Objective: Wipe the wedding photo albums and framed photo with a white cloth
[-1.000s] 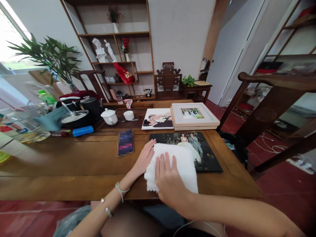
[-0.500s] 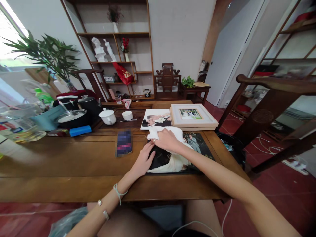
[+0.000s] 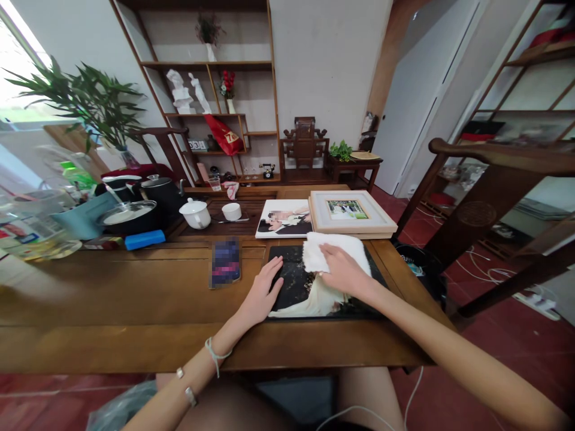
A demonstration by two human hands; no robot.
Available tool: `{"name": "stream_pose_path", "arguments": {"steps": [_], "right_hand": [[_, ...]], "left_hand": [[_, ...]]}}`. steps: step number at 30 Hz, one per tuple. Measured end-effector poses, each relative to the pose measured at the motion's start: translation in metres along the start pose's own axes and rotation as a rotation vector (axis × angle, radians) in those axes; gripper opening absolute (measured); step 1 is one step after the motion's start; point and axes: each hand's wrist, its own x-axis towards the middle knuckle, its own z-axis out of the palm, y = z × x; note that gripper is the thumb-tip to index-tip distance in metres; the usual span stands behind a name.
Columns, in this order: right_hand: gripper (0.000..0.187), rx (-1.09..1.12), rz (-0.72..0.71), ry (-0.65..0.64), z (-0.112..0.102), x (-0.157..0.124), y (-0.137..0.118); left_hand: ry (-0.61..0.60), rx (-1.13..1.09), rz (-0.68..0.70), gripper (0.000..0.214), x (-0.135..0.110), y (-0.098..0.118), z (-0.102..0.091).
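A dark photo panel (image 3: 291, 287) lies flat near the front edge of the wooden table (image 3: 148, 299); a pale draped dress shows in its picture. My right hand (image 3: 344, 269) presses a white cloth (image 3: 314, 254) onto the panel's upper right part, fingers bent over the cloth. The cloth and my forearm hide much of the picture. At the panel's left edge rests my left hand (image 3: 260, 290), fingers stretched out and flat, holding nothing.
Behind the panel lie a white photo print (image 3: 283, 221) and a pale framed picture (image 3: 345, 209). A phone-like dark item (image 3: 225, 262) is left of my hand. Farther left stand a lidded white cup (image 3: 195, 214), a blue box (image 3: 145, 239) and a dark pan (image 3: 128, 215).
My right hand has slid the white cloth rightward across the panel, uncovering its dark upper left part. My left hand has stayed at the left edge.
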Motion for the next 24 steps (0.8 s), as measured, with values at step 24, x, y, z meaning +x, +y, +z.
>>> {"name": "stream_pose_path", "arguments": {"steps": [24], "right_hand": [[0.088, 0.003, -0.19, -0.053, 0.011, -0.064, -0.017]], "left_hand": [[-0.002, -0.001, -0.01, 0.042, 0.0, 0.002, -0.001]]}}
